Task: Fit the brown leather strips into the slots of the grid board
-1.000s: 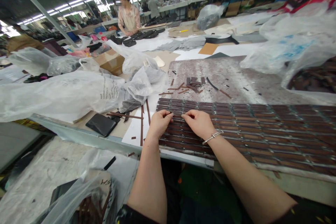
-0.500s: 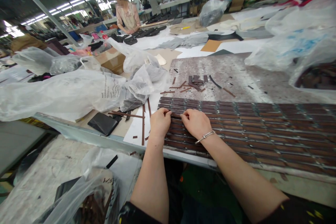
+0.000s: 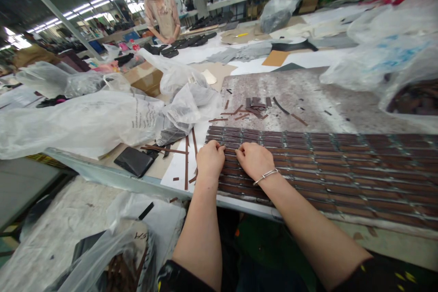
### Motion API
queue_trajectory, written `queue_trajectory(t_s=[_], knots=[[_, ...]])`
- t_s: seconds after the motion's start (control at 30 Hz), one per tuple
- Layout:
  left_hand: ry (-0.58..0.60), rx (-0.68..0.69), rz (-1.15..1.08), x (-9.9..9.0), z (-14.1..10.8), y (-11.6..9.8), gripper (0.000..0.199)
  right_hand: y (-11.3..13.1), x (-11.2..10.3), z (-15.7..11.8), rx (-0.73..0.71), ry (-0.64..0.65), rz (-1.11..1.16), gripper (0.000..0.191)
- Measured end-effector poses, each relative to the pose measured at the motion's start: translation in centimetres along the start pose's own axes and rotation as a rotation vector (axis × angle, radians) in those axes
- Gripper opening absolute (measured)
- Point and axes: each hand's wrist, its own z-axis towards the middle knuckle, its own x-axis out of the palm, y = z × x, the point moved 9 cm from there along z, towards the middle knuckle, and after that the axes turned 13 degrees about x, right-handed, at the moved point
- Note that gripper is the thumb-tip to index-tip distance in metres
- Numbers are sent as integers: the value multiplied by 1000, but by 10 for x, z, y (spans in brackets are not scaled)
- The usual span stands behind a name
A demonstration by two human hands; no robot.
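Note:
My left hand [image 3: 210, 159] and my right hand [image 3: 255, 160] work close together at the left end of long rows of dark brown strips [image 3: 328, 159], laid side by side on the table. Both hands have their fingers pinched. A short piece of a brown strip [image 3: 230, 150] shows between the fingertips, one end at each hand. The fingers cover its ends, and it lies in line with the rows. Behind the rows, a small pile of loose brown strips [image 3: 257, 106] rests on a stained grey-brown board [image 3: 294, 86].
Left of my hands are longer loose strips [image 3: 186, 164], a black phone-like slab [image 3: 134, 161] and a large clear plastic bag [image 3: 85, 116]. Another plastic bag [image 3: 372, 61] stands at the right. Across the table a person [image 3: 164, 18] stands. The table edge [image 3: 246, 205] runs below my wrists.
My hands have barely shifted and keep the same pinch on the brown strip. The person across the table has straightened and moved slightly left.

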Motion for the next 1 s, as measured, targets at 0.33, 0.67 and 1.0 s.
queue_trajectory(t_s=[0.33,0.67,1.0], knots=[[-10,-18,7,0,0,1,16,1,1,0,0,-10,-20,25],[-544,-158,-548,-44,-11,30,15,-1,-16,-4,-35,-102,73,15],[-955,-491,-1823,-18,-17,55,5,27,-18,-20,-333,-61,-9,36]])
